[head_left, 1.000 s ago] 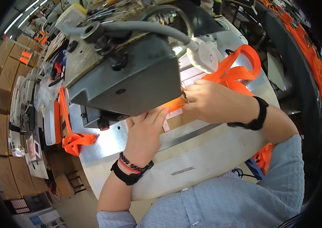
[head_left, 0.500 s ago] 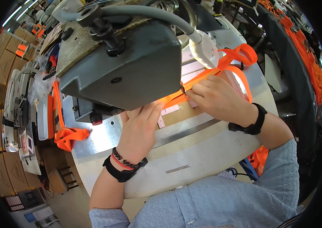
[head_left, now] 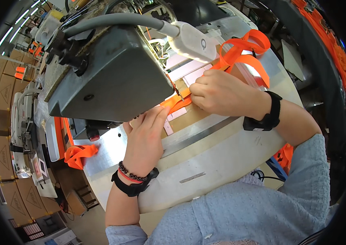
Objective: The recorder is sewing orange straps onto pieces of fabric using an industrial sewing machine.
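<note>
An orange webbing strap [head_left: 235,53] runs across the bed of a sewing machine [head_left: 111,77] and loops up beyond my right hand. My left hand [head_left: 143,138] lies with its fingers stretched out, fingertips pressing the near end of the strap beside the machine head. My right hand [head_left: 227,94] is closed, its curled fingers gripping the strap just right of the thin needle area [head_left: 179,90]. Pale pink strips [head_left: 178,113] and a tan board lie under the strap. The machine head hides part of the strap's left end.
A white lamp [head_left: 193,41] on a grey cable hangs over the work. The pale table [head_left: 218,159] curves toward me. More orange strap [head_left: 79,155] hangs at the table's left, beside a white-rimmed tray [head_left: 51,139]. Cardboard boxes [head_left: 5,157] stand far left; orange material lies along the right.
The view has shifted, so the machine head sits farther left. My right hand has come slightly closer to the left hand. The strap's loop behind it has changed shape.
</note>
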### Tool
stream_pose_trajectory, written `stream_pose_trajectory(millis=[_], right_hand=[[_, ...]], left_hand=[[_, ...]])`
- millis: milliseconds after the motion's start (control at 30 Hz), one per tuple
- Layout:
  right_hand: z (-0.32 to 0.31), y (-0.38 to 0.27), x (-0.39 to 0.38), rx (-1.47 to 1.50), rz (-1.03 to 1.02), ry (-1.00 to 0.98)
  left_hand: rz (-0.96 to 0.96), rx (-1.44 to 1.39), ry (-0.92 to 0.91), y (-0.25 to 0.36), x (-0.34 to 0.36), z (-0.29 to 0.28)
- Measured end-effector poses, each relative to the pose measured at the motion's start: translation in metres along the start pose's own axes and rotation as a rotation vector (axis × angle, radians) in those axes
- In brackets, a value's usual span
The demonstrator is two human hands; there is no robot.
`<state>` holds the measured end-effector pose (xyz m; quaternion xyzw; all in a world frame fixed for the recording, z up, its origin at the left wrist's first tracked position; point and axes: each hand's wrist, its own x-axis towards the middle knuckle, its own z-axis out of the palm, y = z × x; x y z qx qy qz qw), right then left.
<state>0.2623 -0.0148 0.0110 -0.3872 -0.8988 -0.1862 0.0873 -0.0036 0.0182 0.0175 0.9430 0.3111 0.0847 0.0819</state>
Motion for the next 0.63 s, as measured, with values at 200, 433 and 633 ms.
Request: stream_pose_trajectory(millis=[200,433,633], right_hand=[[0.0002,0.0006,-0.0015,0.048,0.002,-0.021],[0.0011,0.0023,-0.0011,0.098,-0.017,0.01],[-0.0004,0.0003,-0.0019,0.1,-0.033,-0.027]], left_hand=[[0.008,0.006,0.001,-0.0002,0.0012,0.0003],[0.002,0.004,0.006,0.0004,0.0009,0.0],[0.003,0.015,-0.019,-0.0009,0.0014,-0.0004]])
